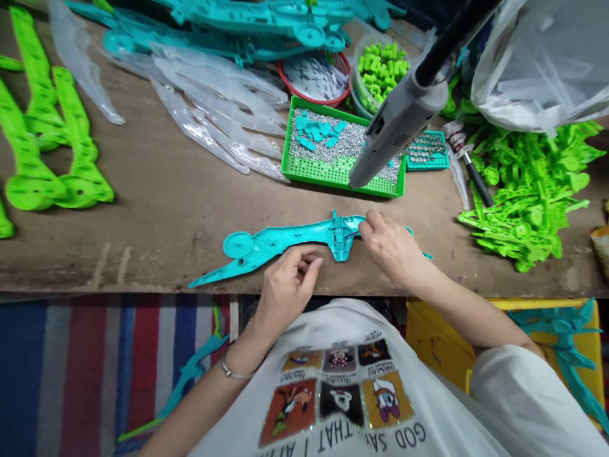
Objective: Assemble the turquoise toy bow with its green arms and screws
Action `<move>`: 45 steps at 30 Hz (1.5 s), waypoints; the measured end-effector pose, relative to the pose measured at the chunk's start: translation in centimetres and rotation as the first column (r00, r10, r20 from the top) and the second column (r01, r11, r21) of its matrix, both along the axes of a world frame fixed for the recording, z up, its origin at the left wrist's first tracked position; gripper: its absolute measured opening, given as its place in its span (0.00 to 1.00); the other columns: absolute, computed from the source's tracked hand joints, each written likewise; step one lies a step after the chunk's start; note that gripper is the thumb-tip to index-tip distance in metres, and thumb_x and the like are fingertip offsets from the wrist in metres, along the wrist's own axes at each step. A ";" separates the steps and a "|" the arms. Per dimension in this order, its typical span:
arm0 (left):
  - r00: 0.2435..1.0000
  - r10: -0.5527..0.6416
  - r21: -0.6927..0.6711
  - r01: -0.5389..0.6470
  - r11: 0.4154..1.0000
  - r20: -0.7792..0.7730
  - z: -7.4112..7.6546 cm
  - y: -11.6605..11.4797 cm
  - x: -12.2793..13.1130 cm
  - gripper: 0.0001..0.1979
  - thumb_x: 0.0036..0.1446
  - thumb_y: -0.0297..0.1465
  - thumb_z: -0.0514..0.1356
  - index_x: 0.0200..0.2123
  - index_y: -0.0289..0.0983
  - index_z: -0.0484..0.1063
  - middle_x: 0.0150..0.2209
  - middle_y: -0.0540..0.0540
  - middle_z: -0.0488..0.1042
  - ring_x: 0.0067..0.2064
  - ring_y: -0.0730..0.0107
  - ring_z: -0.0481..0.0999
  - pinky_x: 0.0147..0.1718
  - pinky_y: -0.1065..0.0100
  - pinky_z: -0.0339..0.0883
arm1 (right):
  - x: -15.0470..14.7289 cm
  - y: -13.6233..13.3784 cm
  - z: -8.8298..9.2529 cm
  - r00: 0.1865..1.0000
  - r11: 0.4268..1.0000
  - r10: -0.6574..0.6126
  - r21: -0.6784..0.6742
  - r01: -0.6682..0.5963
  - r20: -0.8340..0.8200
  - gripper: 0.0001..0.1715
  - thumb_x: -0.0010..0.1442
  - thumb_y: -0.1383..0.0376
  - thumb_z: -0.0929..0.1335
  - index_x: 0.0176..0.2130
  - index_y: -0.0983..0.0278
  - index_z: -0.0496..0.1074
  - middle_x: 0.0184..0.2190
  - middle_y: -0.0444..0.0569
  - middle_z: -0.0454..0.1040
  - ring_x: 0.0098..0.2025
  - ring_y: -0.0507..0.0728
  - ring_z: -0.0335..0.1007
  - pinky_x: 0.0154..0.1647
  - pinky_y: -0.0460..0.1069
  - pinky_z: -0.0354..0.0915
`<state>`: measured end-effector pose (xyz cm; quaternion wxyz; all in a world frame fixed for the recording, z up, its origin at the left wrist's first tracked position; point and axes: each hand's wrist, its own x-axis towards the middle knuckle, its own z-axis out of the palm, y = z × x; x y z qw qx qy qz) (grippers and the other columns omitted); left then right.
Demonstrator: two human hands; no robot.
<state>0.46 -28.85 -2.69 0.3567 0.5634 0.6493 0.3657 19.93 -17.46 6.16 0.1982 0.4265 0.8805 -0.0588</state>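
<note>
A long turquoise plastic shell (295, 236) lies on the table in front of me, its hollow, ribbed inside facing up. It has a round disc at the left and a short crosspiece right of the middle. My right hand (397, 247) is over its right section, fingers pinched together just beside the crosspiece; what they grip is hidden. Below the shell's lower edge is my left hand (290, 282), its fingers curled in and its thumb close to the index finger. Whatever may be inside that hand cannot be made out.
Behind the shell stands a green tray (328, 171) of screws and small turquoise pieces, under a grey powered screwdriver (394, 124). Clear plastic blades (214, 108), a tub of green pieces (380, 70), lime-green parts (528, 197) and a black-handled tool (478, 181) lie around.
</note>
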 end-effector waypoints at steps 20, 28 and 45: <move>0.915 -0.005 0.255 0.118 0.960 -0.404 1.1 2.6 0.0 0.06 0.69 0.32 0.58 0.43 0.37 0.74 0.40 0.43 0.79 0.43 0.59 0.76 0.46 0.58 0.68 | 2.0 1.2 -4.1 0.886 0.960 -0.256 -0.212 0.185 -0.386 0.11 0.72 0.66 0.62 0.45 0.64 0.74 0.44 0.53 0.76 0.44 0.59 0.74 0.45 0.50 0.64; 0.764 -0.272 -0.047 0.303 0.952 -0.586 2.2 6.7 0.2 0.10 0.66 0.33 0.57 0.44 0.40 0.80 0.41 0.42 0.78 0.47 0.50 0.74 0.43 0.54 0.64 | 2.1 0.9 -4.6 0.880 0.964 -0.252 -0.184 0.191 -0.403 0.11 0.72 0.65 0.62 0.45 0.63 0.74 0.43 0.53 0.76 0.42 0.59 0.74 0.42 0.50 0.62; 0.752 0.357 -0.374 -0.158 0.914 0.554 0.5 -0.4 1.7 0.26 0.59 0.40 0.68 0.57 0.40 0.65 0.54 0.39 0.79 0.53 0.59 0.81 0.56 0.56 0.74 | 2.7 0.6 -5.5 0.814 0.957 -0.283 -0.211 0.201 -0.508 0.12 0.73 0.63 0.62 0.45 0.62 0.74 0.44 0.52 0.76 0.43 0.58 0.73 0.43 0.50 0.63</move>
